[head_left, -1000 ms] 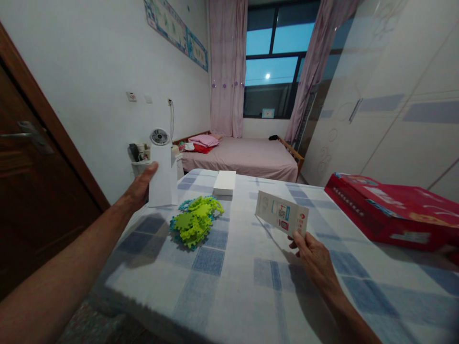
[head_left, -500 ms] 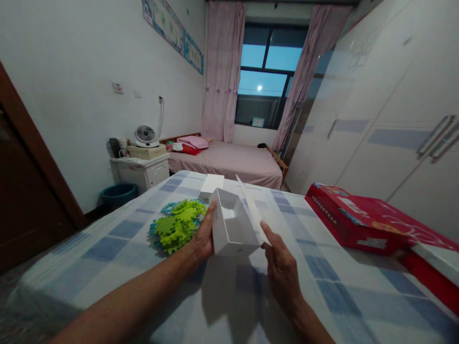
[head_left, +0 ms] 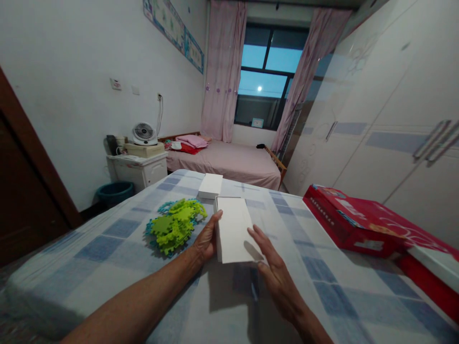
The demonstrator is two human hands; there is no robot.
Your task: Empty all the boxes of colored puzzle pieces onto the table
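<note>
A white cardboard box (head_left: 236, 231) is held above the bed, its opening covered by a flat white panel; whether the panel is hinged to the box, I cannot tell. My left hand (head_left: 208, 235) grips the box's left side, thumb on the near edge of the panel and fingers hidden behind. At the right edge, my right hand (head_left: 274, 267) has its fingers apart, close to the panel's lower right corner; contact there is unclear. Left of the box lies a pile of lime-green and blue notched plastic pieces (head_left: 175, 224).
Beyond the held box lies a flat white box (head_left: 211, 185) on the checked bedsheet (head_left: 118, 267). A red box (head_left: 355, 220) occupies the right side. Farther back are a pink bed (head_left: 229, 160), a fan (head_left: 144, 133) on a cabinet, and a teal basin (head_left: 114, 192).
The white panel, earlier tilted up at the right with the box interior showing, now covers the opening. My right hand has loosened from the panel's edge and its fingers have spread.
</note>
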